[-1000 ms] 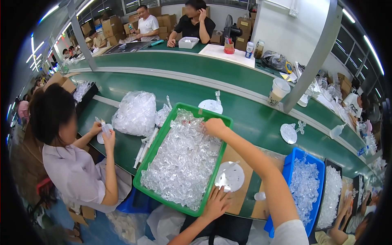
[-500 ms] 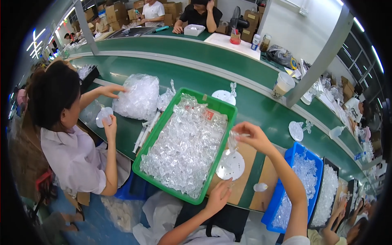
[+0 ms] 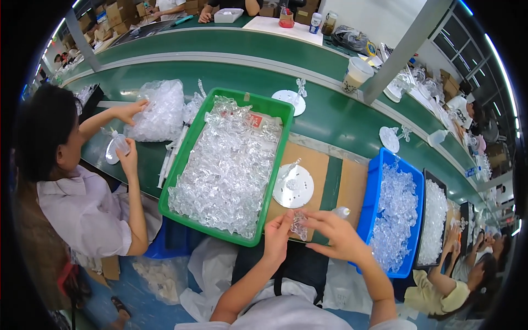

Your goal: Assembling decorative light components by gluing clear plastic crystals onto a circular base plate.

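Note:
My left hand (image 3: 279, 237) pinches a small clear plastic piece (image 3: 299, 225) in front of my body, at the cardboard's near edge. From the other side, the fingertips of my right hand (image 3: 338, 236) close on the same piece. Just beyond lies a round white disc (image 3: 300, 195) with small holes, and a clear part rises from it. Partly behind my right fingers sits a small translucent bottle (image 3: 342, 212). Left of the disc stands a green tub (image 3: 165, 201) heaped with clear plastic pieces (image 3: 225, 170).
A blue bin (image 3: 363, 220) of clear pieces stands on the right, with a black tray (image 3: 421, 253) beside it. At left a co-worker (image 3: 88, 209) holds a bottle by a white disc and touches a filled clear bag (image 3: 159, 110). A drink cup (image 3: 357, 76) stands near a post.
My right hand has come down from above the disc toward my left hand, with the clear piece. The view has tilted down. The co-worker's raised hand now shows a bottle.

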A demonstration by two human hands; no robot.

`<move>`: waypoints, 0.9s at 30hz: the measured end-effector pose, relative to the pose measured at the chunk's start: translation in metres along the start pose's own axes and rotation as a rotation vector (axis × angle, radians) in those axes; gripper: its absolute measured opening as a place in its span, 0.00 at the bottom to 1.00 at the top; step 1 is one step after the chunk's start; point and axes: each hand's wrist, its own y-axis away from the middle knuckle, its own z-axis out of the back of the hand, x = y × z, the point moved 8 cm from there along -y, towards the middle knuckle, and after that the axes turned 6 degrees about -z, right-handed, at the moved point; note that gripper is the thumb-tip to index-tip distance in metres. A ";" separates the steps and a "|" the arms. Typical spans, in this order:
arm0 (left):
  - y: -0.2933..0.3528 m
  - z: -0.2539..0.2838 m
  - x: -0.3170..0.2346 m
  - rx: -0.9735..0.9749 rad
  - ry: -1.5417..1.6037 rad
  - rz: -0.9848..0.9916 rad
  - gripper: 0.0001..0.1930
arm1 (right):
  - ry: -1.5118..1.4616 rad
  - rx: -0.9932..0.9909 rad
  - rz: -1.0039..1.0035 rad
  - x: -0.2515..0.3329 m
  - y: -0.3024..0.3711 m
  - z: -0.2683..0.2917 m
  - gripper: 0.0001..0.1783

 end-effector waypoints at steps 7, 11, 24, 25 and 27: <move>0.002 0.008 -0.002 -0.004 -0.744 -0.388 0.20 | -0.001 -0.387 -0.477 -0.085 0.024 -0.024 0.16; -0.015 0.018 0.009 0.135 -1.483 -0.599 0.23 | -0.788 -0.600 -0.772 -0.145 0.023 -0.052 0.13; 0.001 0.015 0.039 0.212 -1.648 -0.674 0.21 | -0.007 -0.497 -0.693 -0.130 -0.018 -0.076 0.16; 0.000 0.015 0.040 0.216 -1.650 -0.678 0.20 | 0.059 -0.498 -0.648 -0.128 -0.021 -0.074 0.16; 0.000 0.016 0.041 0.226 -1.657 -0.685 0.21 | 0.125 -0.499 -0.605 -0.125 -0.024 -0.073 0.16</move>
